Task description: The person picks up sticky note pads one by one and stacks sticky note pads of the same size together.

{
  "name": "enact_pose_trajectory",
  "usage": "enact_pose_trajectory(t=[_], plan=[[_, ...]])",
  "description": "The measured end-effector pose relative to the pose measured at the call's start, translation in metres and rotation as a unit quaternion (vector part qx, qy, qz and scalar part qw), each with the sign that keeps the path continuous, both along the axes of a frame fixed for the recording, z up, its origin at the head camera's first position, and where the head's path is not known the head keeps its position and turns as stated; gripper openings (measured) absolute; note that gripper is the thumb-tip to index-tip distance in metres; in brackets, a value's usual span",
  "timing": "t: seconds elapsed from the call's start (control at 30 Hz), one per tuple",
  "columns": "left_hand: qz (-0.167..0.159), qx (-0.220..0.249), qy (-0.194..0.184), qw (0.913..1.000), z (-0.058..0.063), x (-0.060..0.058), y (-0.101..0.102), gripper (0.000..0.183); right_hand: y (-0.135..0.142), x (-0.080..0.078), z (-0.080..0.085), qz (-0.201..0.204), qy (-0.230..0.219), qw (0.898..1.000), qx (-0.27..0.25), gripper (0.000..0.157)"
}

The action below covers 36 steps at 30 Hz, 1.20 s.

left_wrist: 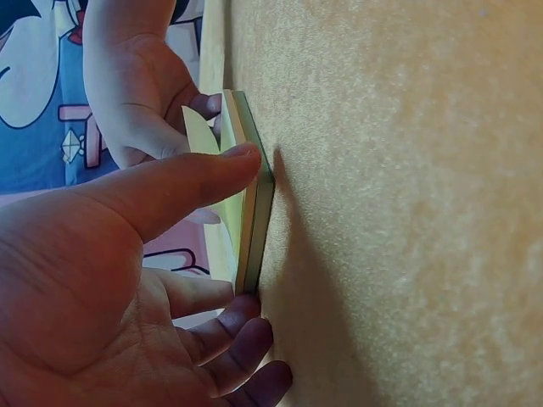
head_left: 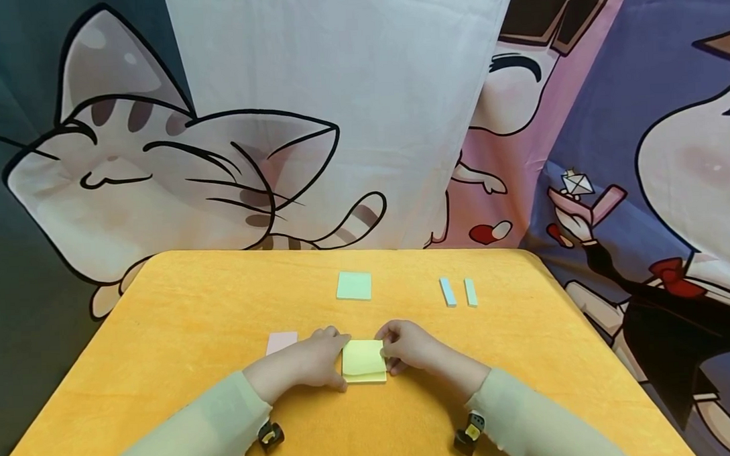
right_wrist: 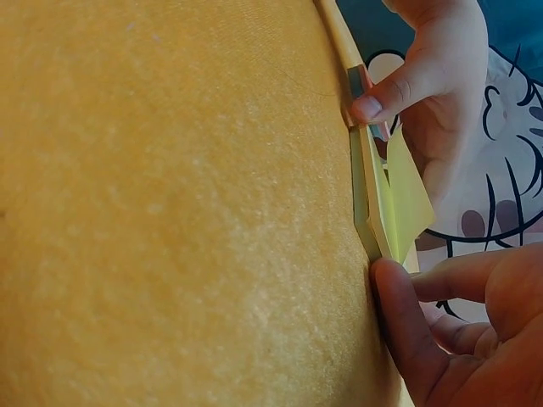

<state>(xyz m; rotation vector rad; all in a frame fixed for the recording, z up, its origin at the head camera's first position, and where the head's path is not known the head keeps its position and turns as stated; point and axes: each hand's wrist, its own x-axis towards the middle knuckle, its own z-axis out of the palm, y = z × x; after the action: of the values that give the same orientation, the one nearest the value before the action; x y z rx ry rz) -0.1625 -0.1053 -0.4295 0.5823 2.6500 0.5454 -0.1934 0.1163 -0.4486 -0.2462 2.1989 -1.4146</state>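
A stack of square sticky notes (head_left: pixel 364 379) lies flat near the middle of the table, yellow on top with a greenish layer beneath. Its top yellow sheet (head_left: pixel 362 357) curls up along the near edge; the right wrist view shows this sheet (right_wrist: pixel 411 199) standing away from the stack. My left hand (head_left: pixel 312 359) holds the stack's left side, thumb (left_wrist: pixel 242 157) at the near edge and fingers at the far one. At the right edge, my right hand (head_left: pixel 413 346) pinches the yellow sheet's side, with its thumb (right_wrist: pixel 397 288) by the stack's near corner.
Left of the stack is a pink sticky pad (head_left: pixel 281 341), partly hidden behind my left hand. A mint-green sticky pad (head_left: pixel 353 285) lies farther back. A narrow blue strip (head_left: pixel 448 292) and a narrow green strip (head_left: pixel 470 293) lie at the back right. Cartoon-printed cloth (head_left: pixel 335 75) hangs behind the yellow table (head_left: pixel 210 294).
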Motion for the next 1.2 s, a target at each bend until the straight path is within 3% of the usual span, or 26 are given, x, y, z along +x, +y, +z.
enact_pose_trajectory(t=[0.37,0.7,1.2], plan=[[0.018,0.013,-0.014,0.9997,0.0004,-0.0004,-0.0018,0.075,0.0005,-0.0006,-0.0022,0.004,0.002,1.000,0.000,0.027],[0.003,0.022,0.004,0.9997,-0.0012,-0.0003,-0.0019,0.083,0.0020,-0.0016,-0.0023,0.008,0.000,1.000,-0.003,0.025],[0.002,0.000,0.006,1.0000,-0.0048,-0.0028,0.0002,0.084,0.0038,-0.0023,-0.0028,0.007,-0.007,1.000,-0.011,0.024]])
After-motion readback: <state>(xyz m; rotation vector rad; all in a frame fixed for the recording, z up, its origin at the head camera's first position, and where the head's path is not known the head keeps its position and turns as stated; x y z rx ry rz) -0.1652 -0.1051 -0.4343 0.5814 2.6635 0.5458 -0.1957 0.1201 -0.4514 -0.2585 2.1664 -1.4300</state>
